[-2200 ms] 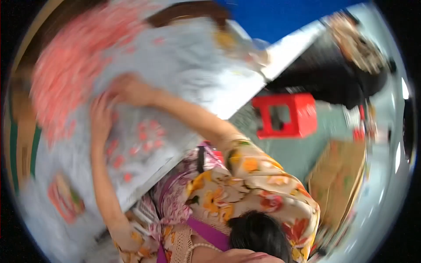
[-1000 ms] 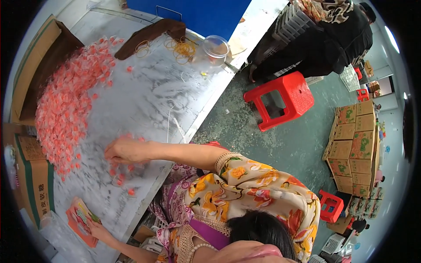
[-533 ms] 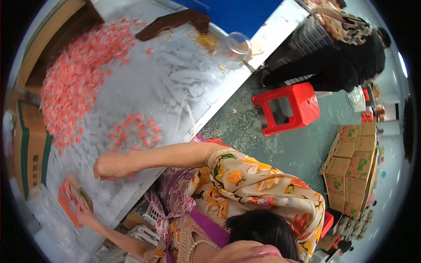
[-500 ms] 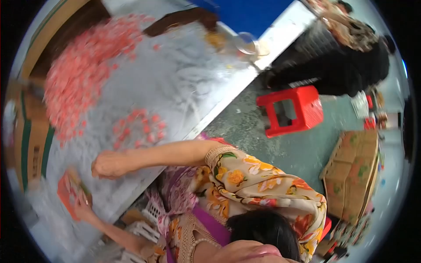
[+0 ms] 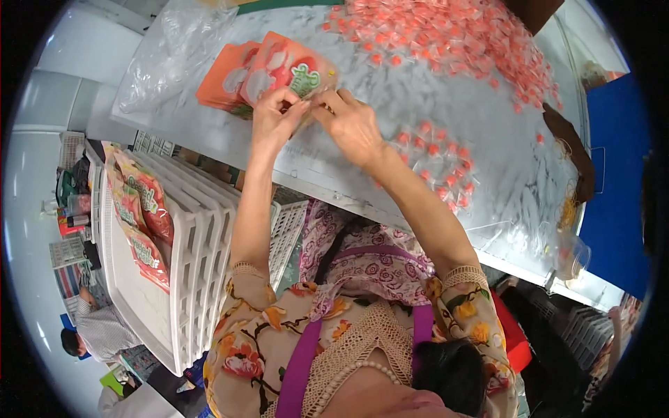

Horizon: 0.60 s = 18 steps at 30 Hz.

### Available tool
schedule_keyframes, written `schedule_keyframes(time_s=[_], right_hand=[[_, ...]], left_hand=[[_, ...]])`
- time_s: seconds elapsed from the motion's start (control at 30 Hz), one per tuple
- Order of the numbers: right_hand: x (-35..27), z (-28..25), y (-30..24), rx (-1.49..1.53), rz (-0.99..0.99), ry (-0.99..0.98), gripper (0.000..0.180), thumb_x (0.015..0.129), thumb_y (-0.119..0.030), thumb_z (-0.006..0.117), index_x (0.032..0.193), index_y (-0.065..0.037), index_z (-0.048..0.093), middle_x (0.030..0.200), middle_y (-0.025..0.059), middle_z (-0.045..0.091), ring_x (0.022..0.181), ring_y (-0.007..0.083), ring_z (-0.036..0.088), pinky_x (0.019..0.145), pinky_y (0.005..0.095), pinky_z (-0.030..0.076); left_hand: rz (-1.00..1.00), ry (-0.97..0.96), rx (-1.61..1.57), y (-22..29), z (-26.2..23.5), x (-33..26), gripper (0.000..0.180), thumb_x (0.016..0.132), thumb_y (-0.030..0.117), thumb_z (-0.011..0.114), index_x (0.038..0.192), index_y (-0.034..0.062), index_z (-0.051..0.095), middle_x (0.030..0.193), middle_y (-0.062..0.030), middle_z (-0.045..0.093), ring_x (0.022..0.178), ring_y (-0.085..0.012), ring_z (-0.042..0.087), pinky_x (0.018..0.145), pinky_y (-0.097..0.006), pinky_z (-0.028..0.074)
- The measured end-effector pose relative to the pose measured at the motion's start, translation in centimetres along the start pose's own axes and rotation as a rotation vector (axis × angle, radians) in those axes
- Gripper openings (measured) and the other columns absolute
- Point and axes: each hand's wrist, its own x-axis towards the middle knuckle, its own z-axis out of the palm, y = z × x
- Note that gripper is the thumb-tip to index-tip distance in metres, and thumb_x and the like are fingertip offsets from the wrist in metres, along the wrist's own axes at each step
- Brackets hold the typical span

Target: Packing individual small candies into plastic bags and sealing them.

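Left hand [image 5: 275,125], right hand [image 5: 354,129]: grips pinched closed at edge of printed pouch [image 5: 282,66]. Wrapped candies [image 5: 451,180] loose on surface [image 5: 421,97].

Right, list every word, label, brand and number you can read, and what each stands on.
I won't copy wording, only tell where it stands.
Topmost orange-and-red flat pouch: large pale lettering on a green patch.
Red-and-green filled pouches in the white plastic tray: pale lettering.
Finer print: too small to read.
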Motion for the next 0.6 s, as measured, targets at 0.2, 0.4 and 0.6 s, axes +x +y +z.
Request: schedule_keyframes(time_s=[0.2,0.4,0.6], right_hand=[[-1.3,-0.1,0.4,-0.045,-0.092,-0.014,0.024,0.069,-0.009,0.059,0.093,-0.008,0.064,0.092,0.0016,0.058,0.071,0.0184,0.061,0.059,0.0328,0.053],[-2.0,-4.4,-2.8,-0.095,0.003,-0.064,0.020,0.067,-0.008,0.060,0.087,-0.006,0.060,0.086,0.0033,0.055,0.068,0.0184,0.061,0.058,0.0333,0.053],[-3.5,-7.1,-2.8,-0.036,0.164,0.001,0.018,0.065,-0.005,0.061,0.082,-0.007,0.056,0.088,0.0051,0.056,0.070,0.0215,0.062,0.059,0.0361,0.053]], left_hand=[[0.018,-0.119,0.498,4.5,0.8,-0.1,0.009,0.078,0.003,0.063,0.086,0.0020,0.062,0.072,-0.0157,0.064,0.067,-0.0268,0.064,0.060,-0.037,0.048],[0.088,0.051,0.451,6.2,-0.7,1.0,0.014,0.081,0.002,0.055,0.091,0.0023,0.065,0.081,-0.0165,0.068,0.073,-0.0289,0.067,0.067,-0.037,0.051],[0.315,-0.076,0.331,9.5,1.2,-2.0,0.023,0.083,0.002,0.055,0.098,0.0054,0.072,0.086,-0.0100,0.070,0.074,-0.0168,0.066,0.066,-0.028,0.050]])
